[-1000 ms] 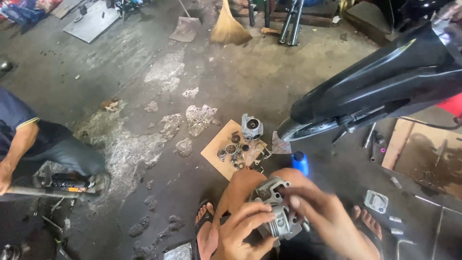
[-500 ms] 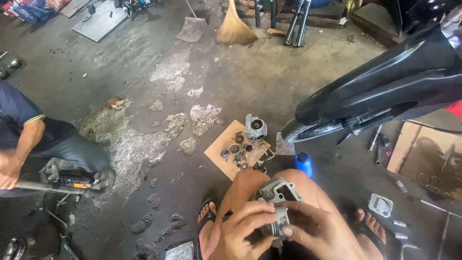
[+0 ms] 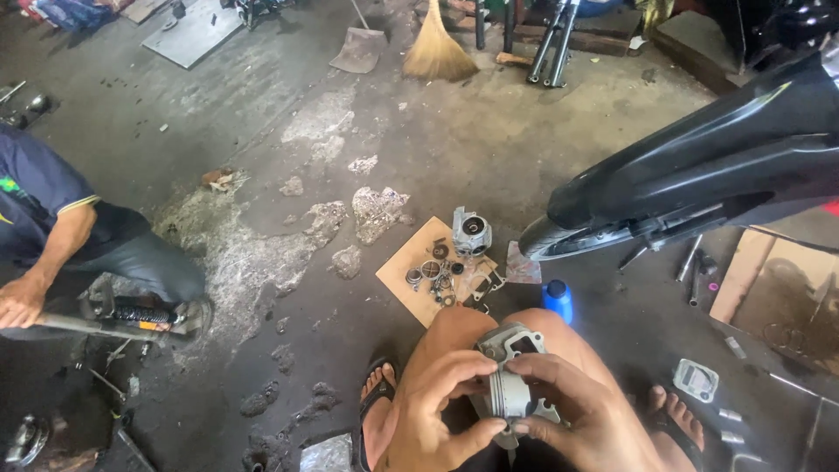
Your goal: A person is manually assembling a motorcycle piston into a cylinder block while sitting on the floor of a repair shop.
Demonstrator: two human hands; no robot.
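Over my knees I hold a grey metal engine cylinder [image 3: 511,343] with a ringed piston [image 3: 509,393] against its near end. My left hand [image 3: 433,411] grips the piston and cylinder from the left, fingers curled around them. My right hand [image 3: 581,411] clasps the same parts from the right, thumb on the piston. Beyond my knees a piece of cardboard [image 3: 398,275] lies on the concrete floor with several small rings and bearings [image 3: 434,275] and a grey cylinder head [image 3: 471,232] on it.
A black motorcycle fender and front wheel [image 3: 699,175] stand at right. A blue bottle cap [image 3: 557,297] sits near my knee. Another person [image 3: 61,236] crouches at left over a shock absorber [image 3: 140,312]. Broom [image 3: 435,48], shovel [image 3: 358,48], loose bolts and cardboard [image 3: 769,288] lie around.
My hands have closed in around the cylinder and turned it, so the piston now shows between my fingers. The view has shifted slightly; the other person's arm stays on the tool.
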